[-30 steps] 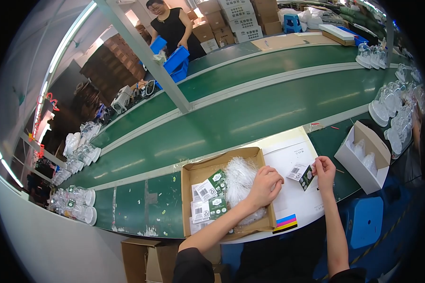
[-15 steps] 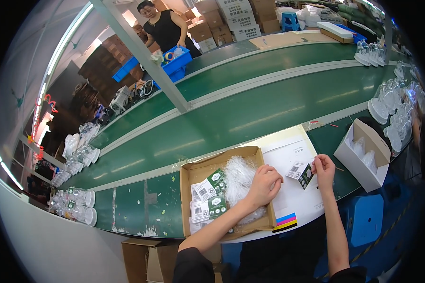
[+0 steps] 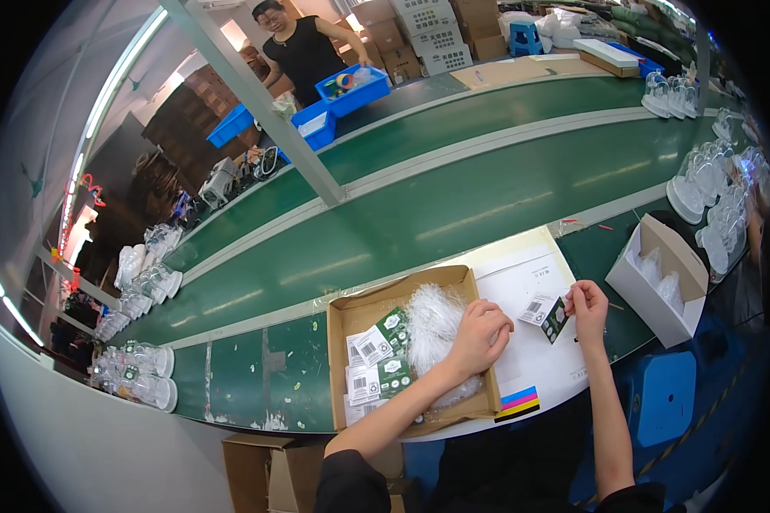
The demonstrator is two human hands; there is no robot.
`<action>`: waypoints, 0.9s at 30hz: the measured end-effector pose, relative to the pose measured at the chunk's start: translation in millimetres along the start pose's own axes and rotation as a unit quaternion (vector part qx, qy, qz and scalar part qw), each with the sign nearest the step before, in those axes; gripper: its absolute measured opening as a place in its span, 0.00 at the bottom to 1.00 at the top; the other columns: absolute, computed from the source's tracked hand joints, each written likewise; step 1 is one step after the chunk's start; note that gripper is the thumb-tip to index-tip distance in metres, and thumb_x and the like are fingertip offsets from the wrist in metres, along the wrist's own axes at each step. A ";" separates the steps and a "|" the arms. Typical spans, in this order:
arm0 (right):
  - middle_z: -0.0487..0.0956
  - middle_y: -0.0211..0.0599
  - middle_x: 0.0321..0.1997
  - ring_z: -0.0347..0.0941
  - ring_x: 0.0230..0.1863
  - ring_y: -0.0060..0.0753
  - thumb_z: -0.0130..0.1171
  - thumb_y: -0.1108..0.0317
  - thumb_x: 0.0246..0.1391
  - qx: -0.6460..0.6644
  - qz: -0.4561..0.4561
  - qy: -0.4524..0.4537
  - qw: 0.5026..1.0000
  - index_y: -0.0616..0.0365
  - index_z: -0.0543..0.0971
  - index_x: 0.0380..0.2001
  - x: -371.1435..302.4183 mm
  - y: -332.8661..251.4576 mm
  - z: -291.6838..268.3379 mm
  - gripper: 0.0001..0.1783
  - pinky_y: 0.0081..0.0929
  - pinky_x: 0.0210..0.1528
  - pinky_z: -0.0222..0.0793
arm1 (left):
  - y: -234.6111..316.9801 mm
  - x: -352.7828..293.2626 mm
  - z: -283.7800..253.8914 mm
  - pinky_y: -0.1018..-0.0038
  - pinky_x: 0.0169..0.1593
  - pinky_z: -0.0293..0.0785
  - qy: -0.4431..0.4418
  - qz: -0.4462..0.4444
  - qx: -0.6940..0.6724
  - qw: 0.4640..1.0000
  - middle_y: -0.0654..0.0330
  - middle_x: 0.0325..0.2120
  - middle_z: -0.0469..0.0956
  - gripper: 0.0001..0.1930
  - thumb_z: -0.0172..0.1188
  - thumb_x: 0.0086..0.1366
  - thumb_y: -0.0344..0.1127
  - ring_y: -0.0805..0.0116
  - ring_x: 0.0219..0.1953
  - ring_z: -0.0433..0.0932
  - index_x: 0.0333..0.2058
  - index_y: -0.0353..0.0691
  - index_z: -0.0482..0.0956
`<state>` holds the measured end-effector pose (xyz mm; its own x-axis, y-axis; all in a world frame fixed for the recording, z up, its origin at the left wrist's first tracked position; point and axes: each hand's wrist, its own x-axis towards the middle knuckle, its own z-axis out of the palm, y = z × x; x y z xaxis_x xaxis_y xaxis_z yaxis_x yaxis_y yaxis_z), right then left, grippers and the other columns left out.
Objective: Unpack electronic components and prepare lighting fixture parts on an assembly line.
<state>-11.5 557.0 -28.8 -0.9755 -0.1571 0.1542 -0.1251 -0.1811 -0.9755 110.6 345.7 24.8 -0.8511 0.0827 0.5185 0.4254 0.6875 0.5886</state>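
Note:
My right hand (image 3: 587, 312) pinches the edge of a folded hang tag (image 3: 545, 315), white with a barcode on one side and dark green on the other. The tag is held over a white printed sheet (image 3: 522, 278). My left hand (image 3: 482, 336) is curled, fingertips together, above the right side of a shallow cardboard tray (image 3: 368, 299); whatever its fingers hold is too small or hidden to name. In the tray, a heap of thin clear plastic strands (image 3: 429, 325) lies beside several green-and-white tags (image 3: 375, 355).
An open white carton (image 3: 659, 282) with clear plastic-wrapped things stands at the right. Clear domes on white bases (image 3: 701, 192) crowd the far right; more wrapped ones (image 3: 137, 376) sit at the left. A green conveyor belt (image 3: 385, 214) runs beyond. Across it stands a co-worker (image 3: 304, 56).
Across the belt, the co-worker has lifted a blue bin to the right, showing another blue bin beneath. My hands and the tag look nearly unchanged.

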 end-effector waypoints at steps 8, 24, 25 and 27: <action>0.74 0.29 0.25 0.67 0.20 0.13 0.50 0.73 0.59 -0.004 -0.005 -0.005 1.000 0.61 0.73 0.31 -0.8 -1.7 2.0 0.04 0.11 0.22 0.63 | 1.5 0.5 -0.6 0.63 0.52 0.62 0.001 -0.007 0.001 1.000 0.59 0.24 0.74 0.02 0.55 0.52 0.26 0.59 0.39 0.71 0.24 0.40 0.75; 0.74 0.29 0.24 0.67 0.19 0.13 0.49 0.73 0.59 -0.001 0.003 0.003 1.000 0.61 0.72 0.30 -0.7 -4.8 2.9 0.05 0.12 0.22 0.63 | -1.0 -0.4 -0.2 0.64 0.50 0.62 0.004 -0.006 -0.003 1.000 0.60 0.25 0.74 0.02 0.55 0.53 0.27 0.59 0.40 0.71 0.25 0.41 0.76; 0.74 0.29 0.24 0.67 0.20 0.13 0.49 0.73 0.59 0.000 0.002 0.002 1.000 0.61 0.72 0.30 -0.9 -4.9 2.8 0.05 0.11 0.22 0.63 | -0.6 -0.8 -0.2 0.64 0.50 0.62 0.003 -0.006 -0.004 1.000 0.60 0.25 0.74 0.02 0.55 0.53 0.27 0.59 0.40 0.71 0.25 0.41 0.76; 0.74 0.29 0.24 0.67 0.19 0.13 0.49 0.73 0.59 0.000 0.001 0.001 1.000 0.61 0.72 0.30 -0.7 -5.1 2.6 0.05 0.11 0.22 0.63 | -0.3 -0.6 -0.4 0.64 0.50 0.62 0.002 -0.008 -0.005 1.000 0.60 0.25 0.74 0.03 0.55 0.53 0.26 0.59 0.40 0.70 0.25 0.41 0.76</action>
<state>-9.7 555.5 -23.5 -0.9760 -0.1566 0.1514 -0.1225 -0.1801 -0.9760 111.1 345.2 24.5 -0.8567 0.0677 0.5113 0.4141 0.6813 0.6036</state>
